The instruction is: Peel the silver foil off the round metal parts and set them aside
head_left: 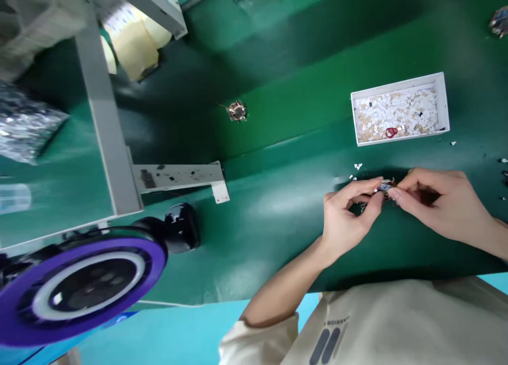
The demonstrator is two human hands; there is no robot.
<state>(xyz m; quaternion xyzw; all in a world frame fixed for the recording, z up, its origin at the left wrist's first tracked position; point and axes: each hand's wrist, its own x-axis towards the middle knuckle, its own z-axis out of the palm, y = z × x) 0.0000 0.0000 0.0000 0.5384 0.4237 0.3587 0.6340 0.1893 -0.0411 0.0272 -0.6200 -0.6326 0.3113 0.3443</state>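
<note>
My left hand (346, 215) and my right hand (438, 203) meet over the green table (278, 158) at the lower right. Both pinch a small metallic part (384, 185) between thumb and fingertips, the fingers of each hand closed on it. The part is tiny, with a bluish and coppery look, and its details are too small to make out. Just beyond my hands stands a white box (444, 98) filled with small white and tan bits and one red piece (391, 132).
A small copper coil part (237, 111) lies alone mid-table. A grey metal frame (103, 116) and bracket (178, 177) stand at left. A purple ring lamp (79, 285) sits lower left. Yellowish tape rolls (135, 42) lie upper left. White scraps (357, 167) dot the table.
</note>
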